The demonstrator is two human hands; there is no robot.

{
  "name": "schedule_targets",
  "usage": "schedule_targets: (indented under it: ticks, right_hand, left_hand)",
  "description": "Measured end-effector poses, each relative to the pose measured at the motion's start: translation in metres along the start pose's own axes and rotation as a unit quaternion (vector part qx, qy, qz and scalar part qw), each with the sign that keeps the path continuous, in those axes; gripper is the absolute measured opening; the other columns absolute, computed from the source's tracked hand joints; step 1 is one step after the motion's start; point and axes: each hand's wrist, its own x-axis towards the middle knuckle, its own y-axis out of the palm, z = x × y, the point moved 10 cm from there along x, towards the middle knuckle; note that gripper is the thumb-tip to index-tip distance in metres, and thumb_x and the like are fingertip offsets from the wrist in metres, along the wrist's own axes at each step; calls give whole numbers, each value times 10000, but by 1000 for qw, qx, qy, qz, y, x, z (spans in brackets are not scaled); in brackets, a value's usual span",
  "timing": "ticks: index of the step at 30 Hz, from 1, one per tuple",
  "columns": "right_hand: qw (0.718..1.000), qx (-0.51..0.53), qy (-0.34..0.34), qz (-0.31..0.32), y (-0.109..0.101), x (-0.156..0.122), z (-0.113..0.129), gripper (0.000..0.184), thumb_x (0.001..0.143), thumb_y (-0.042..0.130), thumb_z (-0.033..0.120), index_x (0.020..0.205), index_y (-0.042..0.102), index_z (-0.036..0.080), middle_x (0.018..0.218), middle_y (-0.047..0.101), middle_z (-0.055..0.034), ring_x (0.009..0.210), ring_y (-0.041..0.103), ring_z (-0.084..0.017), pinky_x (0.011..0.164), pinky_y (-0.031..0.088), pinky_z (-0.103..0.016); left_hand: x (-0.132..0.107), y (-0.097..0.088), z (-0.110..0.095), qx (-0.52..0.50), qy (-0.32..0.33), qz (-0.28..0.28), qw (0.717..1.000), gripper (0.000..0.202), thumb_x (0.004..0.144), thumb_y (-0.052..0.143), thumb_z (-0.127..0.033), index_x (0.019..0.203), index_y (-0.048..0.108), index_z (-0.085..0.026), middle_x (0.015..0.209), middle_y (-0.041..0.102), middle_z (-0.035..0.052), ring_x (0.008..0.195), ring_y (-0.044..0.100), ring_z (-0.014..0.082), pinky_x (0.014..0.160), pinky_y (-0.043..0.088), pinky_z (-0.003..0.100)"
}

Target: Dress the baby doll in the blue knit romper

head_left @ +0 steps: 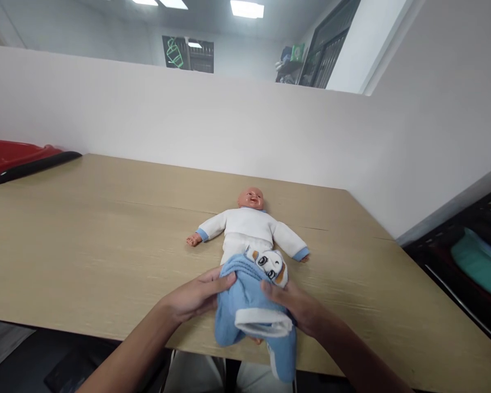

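A baby doll (249, 224) lies on its back on the table, its head away from me. It wears a white long-sleeved top with blue cuffs and white bottoms. Over its lower body I hold a blue baby garment (245, 295) with white trim and an embroidered dog face. My left hand (198, 295) pinches the garment's left edge between thumb and fingers. On the other side, my right hand (292, 305) grips it just below the dog face, thumb on top. The doll's legs are mostly hidden behind the cloth; a bit of skin-coloured plastic shows underneath.
The wooden-topped table (106, 234) meets a white wall (188, 120) at the back. A red plastic tub (12, 155) stands at the far left beside a black edge. At the right, a dark rack (437, 267) holds folded teal cloth (480, 267).
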Motion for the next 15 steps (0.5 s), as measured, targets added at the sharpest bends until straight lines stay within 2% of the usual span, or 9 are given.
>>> schedule_targets:
  ticks: [3, 5, 7, 9, 12, 15]
  right_hand:
    - [996, 27, 25, 78, 18, -11, 4, 668, 738, 901, 570, 1271, 727, 206, 1284, 766, -122, 1195, 718, -345, 1054, 587, -449]
    - [998, -6, 32, 55, 17, -16, 10, 707, 728, 922, 490, 1331, 690, 201, 1366, 729, -119, 1259, 679, -345, 1134, 526, -460]
    - [996, -51, 66, 6, 13, -21, 10, 596, 815, 847, 462, 1321, 693, 189, 1307, 759, -116, 1236, 690, -346, 1137, 520, -473]
    - [991, -88, 97, -36, 15, -25, 9, 481, 893, 753, 445, 1307, 704, 206, 1258, 783, -98, 1213, 707, -340, 1115, 538, -468]
    - [986, -131, 89, -55, 29, -29, 9, 445, 978, 624, 471, 1353, 694, 241, 1406, 720, -86, 1339, 645, -323, 1184, 487, -450]
    - [981, -156, 102, -47, 46, -38, -6, 527, 992, 579, 532, 1414, 668, 230, 1527, 632, -102, 1471, 530, -326, 1260, 395, -452]
  left_hand:
    - [-15, 6, -1, 84, -10, -24, 996, 504, 964, 694, -547, 1336, 676, -207, 1376, 695, 105, 1280, 616, 292, 1178, 406, 475]
    - [-25, 21, -5, 124, 1, 1, 992, 606, 914, 711, -639, 1322, 681, -192, 1333, 704, 101, 1245, 611, 307, 1145, 427, 481]
    - [-34, 35, -3, 159, 8, 18, 987, 736, 811, 790, -687, 1328, 670, -176, 1258, 713, 97, 1160, 621, 305, 1063, 474, 454]
    - [-40, 37, 3, 198, 2, -18, 980, 706, 788, 833, -642, 1293, 676, -174, 1186, 709, 79, 1093, 612, 277, 1007, 481, 404]
    - [-49, 30, 21, 186, -31, -98, 977, 545, 904, 721, -622, 1204, 667, -170, 978, 655, 29, 899, 566, 194, 854, 469, 316]
    - [-63, 33, 39, 143, -55, -119, 981, 536, 956, 613, -670, 1171, 618, -179, 820, 516, -27, 721, 436, 137, 691, 402, 266]
